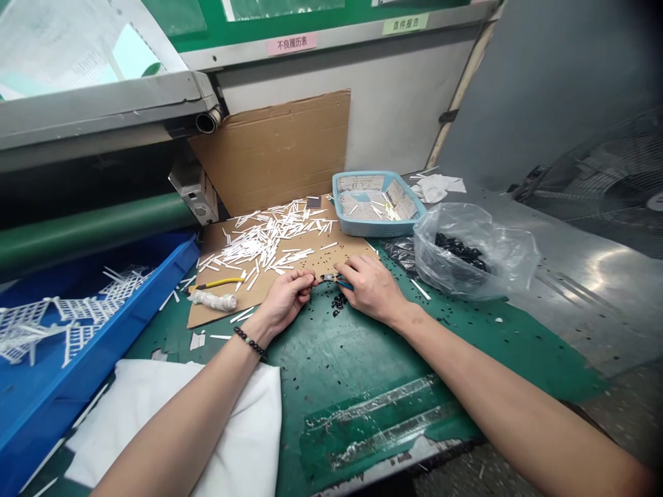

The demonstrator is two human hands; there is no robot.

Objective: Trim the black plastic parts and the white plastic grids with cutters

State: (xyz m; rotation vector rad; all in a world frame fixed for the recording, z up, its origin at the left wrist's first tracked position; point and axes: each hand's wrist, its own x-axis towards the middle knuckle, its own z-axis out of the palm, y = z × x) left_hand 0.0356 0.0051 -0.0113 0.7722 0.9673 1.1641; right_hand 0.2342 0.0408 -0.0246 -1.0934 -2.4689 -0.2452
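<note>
My left hand is pinched shut on a small part at its fingertips, too small to name. My right hand is closed around a small blue-handled cutting tool, whose tip meets the left fingertips. Both hands rest at the front edge of a brown cardboard sheet on the green table. A little heap of tiny black pieces lies just below the hands. Several white plastic sticks are scattered over the cardboard behind them.
Yellow-handled pliers and a white wrapped handle lie left of my hands. A blue bin with white plastic frames stands at the left, a light blue tray behind, a clear bag of black parts to the right, a white cloth in front.
</note>
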